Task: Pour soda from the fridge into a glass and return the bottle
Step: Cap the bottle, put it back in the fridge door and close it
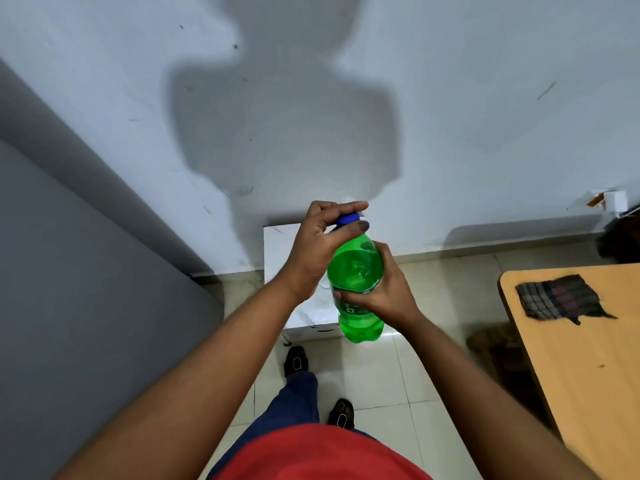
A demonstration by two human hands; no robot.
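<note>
While the person stands on the pale tiled floor (408,382) facing a grey-white wall, the green translucent plastic soda bottle (356,275) is held up in the air between both hands, in front of the body and clear of any surface. Its long axis runs from near to far, tilted: the lobed base points down and toward the person, the neck rises away toward the wall. Right hand (382,292) is wrapped around the lower body of the bottle from the right, fingers curled firmly across the label band, carrying the weight. Left hand (320,244) comes in from the left and sits at the far, upper end, thumb and fingers pinched closed around the small blue screw cap (348,218); the cap looks seated on the neck. So the cap lies at the far end of the axis, directly inside the left hand's grip, and the right hand is the nearer one, acting as the brace. My reading: the step in hand is twisting the cap, and the turn must run around that tilted axis while the right hand resists. A white box-like surface (280,254) lies below the bottle against the wall. No glass is visible. A light wooden tabletop (588,368) with a dark checked cloth (557,299) lies to the right, well apart.
</note>
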